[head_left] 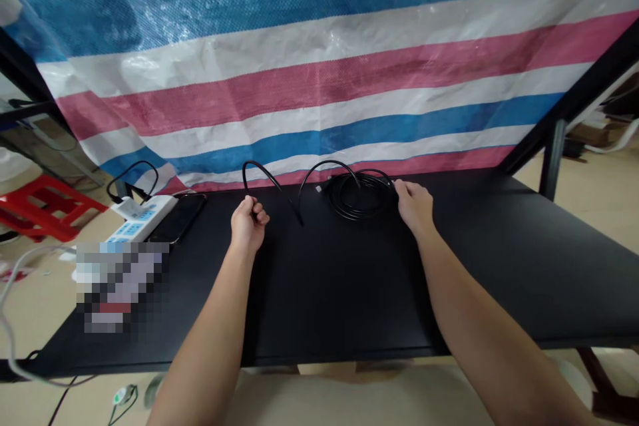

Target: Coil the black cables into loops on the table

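Observation:
A long black cable (355,215) lies partly coiled on the black tabletop (339,299), with a small pale connector (319,189) at the coil's left side. From the coil a loose length arches up and runs left into my left hand (249,218), which is closed in a fist round it. A dark end piece of the cable points down between the fist and the coil. My right hand (414,205) pinches the cable at the coil's right edge, thumb and fingers together. Inside both grips the cable is hidden by the fingers.
At the left edge stand a white power strip (164,202) with a plugged-in adapter and a dark phone (180,218). A pixelated patch covers something nearer me. Behind the table hangs a striped plastic sheet (319,93). A red stool (54,210) stands left on the floor.

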Available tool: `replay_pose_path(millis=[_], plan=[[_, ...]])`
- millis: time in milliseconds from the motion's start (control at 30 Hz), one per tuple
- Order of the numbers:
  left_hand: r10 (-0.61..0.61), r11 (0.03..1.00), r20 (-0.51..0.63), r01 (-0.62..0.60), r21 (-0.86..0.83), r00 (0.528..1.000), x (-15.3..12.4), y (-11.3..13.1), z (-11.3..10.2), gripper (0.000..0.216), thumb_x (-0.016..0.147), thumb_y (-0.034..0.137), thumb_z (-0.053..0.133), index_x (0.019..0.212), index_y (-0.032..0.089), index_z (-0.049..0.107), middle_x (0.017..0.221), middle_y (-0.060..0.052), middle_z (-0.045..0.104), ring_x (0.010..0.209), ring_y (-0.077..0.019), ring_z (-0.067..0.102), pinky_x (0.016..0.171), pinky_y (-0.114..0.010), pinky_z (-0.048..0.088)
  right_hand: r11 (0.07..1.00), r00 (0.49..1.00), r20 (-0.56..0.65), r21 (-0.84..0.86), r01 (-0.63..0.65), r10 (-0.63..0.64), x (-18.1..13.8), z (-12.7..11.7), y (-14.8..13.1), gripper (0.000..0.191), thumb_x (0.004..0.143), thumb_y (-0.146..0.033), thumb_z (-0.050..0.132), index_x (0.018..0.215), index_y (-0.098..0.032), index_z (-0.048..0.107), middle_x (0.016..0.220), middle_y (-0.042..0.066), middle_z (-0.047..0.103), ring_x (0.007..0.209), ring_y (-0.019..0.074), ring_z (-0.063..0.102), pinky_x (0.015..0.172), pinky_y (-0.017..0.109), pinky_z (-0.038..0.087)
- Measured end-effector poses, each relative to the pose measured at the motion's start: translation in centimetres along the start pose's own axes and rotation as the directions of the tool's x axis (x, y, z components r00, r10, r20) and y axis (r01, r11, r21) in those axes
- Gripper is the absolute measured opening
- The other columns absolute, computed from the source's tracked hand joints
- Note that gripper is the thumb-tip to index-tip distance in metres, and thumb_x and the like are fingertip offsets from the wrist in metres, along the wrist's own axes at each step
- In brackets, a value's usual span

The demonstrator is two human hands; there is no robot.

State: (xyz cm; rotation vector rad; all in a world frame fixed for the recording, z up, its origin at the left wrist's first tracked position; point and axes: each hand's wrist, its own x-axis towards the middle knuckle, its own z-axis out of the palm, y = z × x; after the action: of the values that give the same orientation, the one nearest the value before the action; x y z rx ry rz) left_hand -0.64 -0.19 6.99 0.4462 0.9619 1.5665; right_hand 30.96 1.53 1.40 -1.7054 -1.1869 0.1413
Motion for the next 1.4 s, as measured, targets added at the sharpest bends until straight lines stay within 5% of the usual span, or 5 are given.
replay_pose_path(millis=[433, 700, 933, 1200, 1400], plan=[[-0.154, 0.947, -0.086, 0.122, -0.297, 0.984, 0.7, 1.9, -1.3, 0.043, 0.098, 0.031, 0.027, 0.057, 0.019, 0.033, 0.041, 0.010, 0.020, 0.027, -0.0031, 0.020, 0.029, -0.014, 0.015, 0.955, 0.982, 0.071, -0.230, 0.186, -0.175, -0.3, 1.0, 1.0, 0.026, 0.072, -0.031, 0.055, 0.090, -0.021, 0.071, 0.084, 0.009, 0.062, 0.084, 0.0270, 0.055, 0.083, 0.045, 0.044], [-0.213, 0.951, -0.197, 0.157, -0.266, 0.957, 0.8, 2.0, -1.0, 0.043, 0.098, 0.032, 0.026, 0.057, 0.019, 0.031, 0.041, 0.010, 0.019, 0.026, -0.0029, 0.019, 0.028, -0.014, 0.013, 0.929, 0.973, 0.101, -0.292, 0.227, -0.206, -0.5, 1.2, 0.9, 0.029, 0.074, -0.028, 0.049, 0.091, -0.021, 0.071, 0.076, 0.008, 0.056, 0.078, 0.0259, 0.053, 0.078, 0.043, 0.046], [-0.188, 0.971, -0.197, 0.151, -0.188, 0.962, 0.5, 1.5, -0.9, 0.039, 0.097, 0.029, 0.031, 0.059, 0.019, 0.034, 0.043, 0.010, 0.021, 0.029, -0.0033, 0.021, 0.031, -0.014, 0.014, 0.915, 0.962, 0.091, -0.299, 0.271, -0.256, -0.4, 1.1, 0.4, 0.032, 0.072, -0.026, 0.050, 0.098, -0.020, 0.068, 0.095, 0.011, 0.061, 0.090, 0.0285, 0.052, 0.085, 0.047, 0.042], [-0.167, 0.982, -0.175, 0.147, -0.122, 0.970, 0.5, 1.3, -1.2, 0.036, 0.094, 0.028, 0.037, 0.059, 0.019, 0.036, 0.043, 0.010, 0.023, 0.029, -0.0043, 0.024, 0.033, -0.016, 0.016, 0.946, 0.975, 0.136, -0.250, 0.205, -0.175, -0.1, 1.8, 1.1, 0.012, 0.071, -0.029, 0.054, 0.073, -0.022, 0.063, 0.074, 0.010, 0.057, 0.079, 0.0296, 0.053, 0.079, 0.049, 0.043], [-0.157, 0.982, -0.205, 0.130, -0.139, 0.966, 0.6, 1.5, -1.2, 0.036, 0.095, 0.028, 0.037, 0.060, 0.019, 0.037, 0.043, 0.010, 0.025, 0.029, -0.0040, 0.023, 0.032, -0.015, 0.016, 0.999, 0.999, -0.038, 0.023, -0.032, 0.033, -0.3, 1.0, -0.5, 0.010, 0.071, -0.026, 0.054, 0.069, -0.025, 0.045, 0.063, 0.003, 0.051, 0.068, 0.0234, 0.052, 0.072, 0.042, 0.043]])
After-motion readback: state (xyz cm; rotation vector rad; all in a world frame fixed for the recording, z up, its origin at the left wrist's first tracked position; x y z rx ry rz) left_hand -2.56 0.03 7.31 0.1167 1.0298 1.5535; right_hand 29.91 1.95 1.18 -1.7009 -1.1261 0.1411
